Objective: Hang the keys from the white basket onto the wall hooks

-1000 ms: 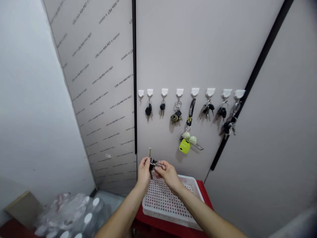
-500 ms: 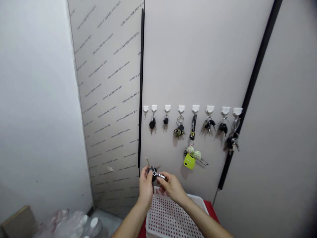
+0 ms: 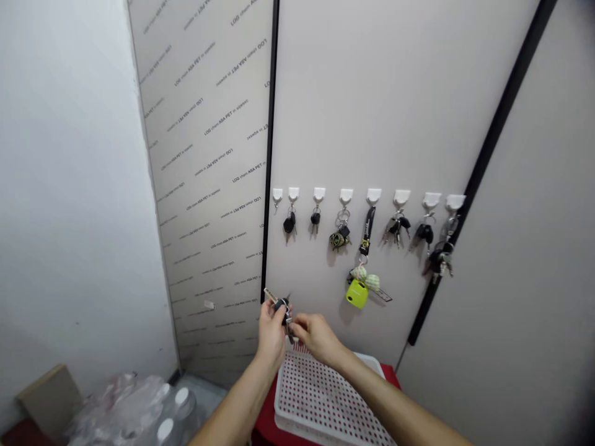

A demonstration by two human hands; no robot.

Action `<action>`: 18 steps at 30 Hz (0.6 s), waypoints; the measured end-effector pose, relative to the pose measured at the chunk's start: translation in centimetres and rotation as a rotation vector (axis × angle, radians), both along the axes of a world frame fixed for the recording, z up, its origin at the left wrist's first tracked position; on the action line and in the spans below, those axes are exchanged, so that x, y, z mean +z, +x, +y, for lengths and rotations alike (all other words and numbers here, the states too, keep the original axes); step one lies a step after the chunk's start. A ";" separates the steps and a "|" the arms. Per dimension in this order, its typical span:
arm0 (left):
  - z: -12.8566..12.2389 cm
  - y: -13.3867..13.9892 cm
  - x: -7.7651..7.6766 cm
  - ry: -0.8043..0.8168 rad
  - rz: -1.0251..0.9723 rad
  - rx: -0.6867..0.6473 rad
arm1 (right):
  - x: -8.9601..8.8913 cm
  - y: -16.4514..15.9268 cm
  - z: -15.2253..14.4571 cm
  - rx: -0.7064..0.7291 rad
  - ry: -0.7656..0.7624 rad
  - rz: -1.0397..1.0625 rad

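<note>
My left hand (image 3: 271, 331) is closed around a bunch of keys (image 3: 281, 305) with black heads and a metal ring. One pale key blade sticks out at its upper left. My right hand (image 3: 316, 336) is beside it, fingers pinched at the metal parts hanging from the lower side of the bunch; its fingertips partly cover what they grip. Both hands are above the far end of a white perforated basket (image 3: 325, 390). Beyond them, key bunches hang on a row of white hooks, among them a yellow-green tag (image 3: 357, 293) on a black strap (image 3: 367, 230).
The leftmost white hook (image 3: 277, 194) carries no keys. Black vertical strips (image 3: 270, 155) edge the light cabinet panel. Under the basket is a red surface (image 3: 267, 416). Clear plastic bags (image 3: 116, 412) and white-capped bottles (image 3: 182, 397) are at lower left.
The bunch has turned in my hands, and the silver clasp that stuck out towards my right hand now points downward. The camera view has tilted slightly; hooks and hands appear a little higher.
</note>
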State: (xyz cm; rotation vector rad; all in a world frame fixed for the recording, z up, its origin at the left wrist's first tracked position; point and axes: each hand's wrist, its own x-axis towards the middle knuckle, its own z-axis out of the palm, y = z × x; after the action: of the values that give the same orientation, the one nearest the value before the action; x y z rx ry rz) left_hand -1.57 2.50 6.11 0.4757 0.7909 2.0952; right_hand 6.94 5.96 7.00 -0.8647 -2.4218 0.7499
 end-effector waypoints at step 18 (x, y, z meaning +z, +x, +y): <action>0.0 -4.3 5.5 0.009 0.907 -0.339 | 11.7 -2.1 2.1 0.069 0.189 0.043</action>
State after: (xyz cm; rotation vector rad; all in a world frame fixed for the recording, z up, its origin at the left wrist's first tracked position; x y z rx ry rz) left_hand -5.90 2.48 11.62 1.5023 1.0914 1.5161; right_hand 4.85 8.01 18.72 -0.6872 -2.4473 0.5467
